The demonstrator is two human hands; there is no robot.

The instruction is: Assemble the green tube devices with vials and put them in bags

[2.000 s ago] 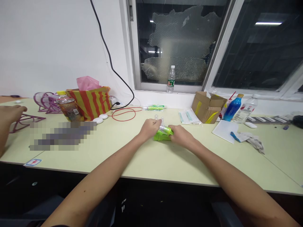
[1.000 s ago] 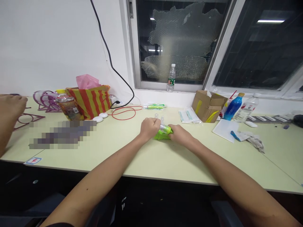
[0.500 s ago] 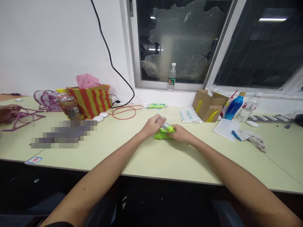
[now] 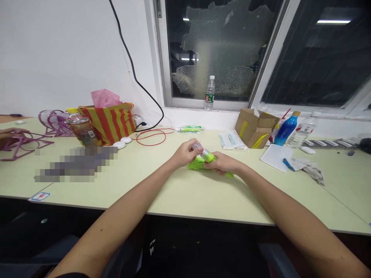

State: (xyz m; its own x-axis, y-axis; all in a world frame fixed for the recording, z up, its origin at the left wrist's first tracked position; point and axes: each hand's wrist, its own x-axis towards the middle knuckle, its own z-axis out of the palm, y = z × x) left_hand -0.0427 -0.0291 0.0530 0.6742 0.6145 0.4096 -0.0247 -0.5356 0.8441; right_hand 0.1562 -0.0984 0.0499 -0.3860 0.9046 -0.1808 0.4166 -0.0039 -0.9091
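Seen from the tube (image 4: 206, 155) over the desk (image 4: 174, 197), the sill's (image 4: 188, 117) bottle (image 4: 209, 98) stands at twelve o'clock, box (image 4: 246, 132) at two, sheet (image 4: 275, 157) at three, bag (image 4: 111, 125) at ten.

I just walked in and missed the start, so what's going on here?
A person is working with both hands on a clear-and-green plastic piece over the table. The left hand is at its clear end, the right hand at the green end. More green plastic shows below; whether it's joined is unclear. Far left, another person's hand is at a purple frame.
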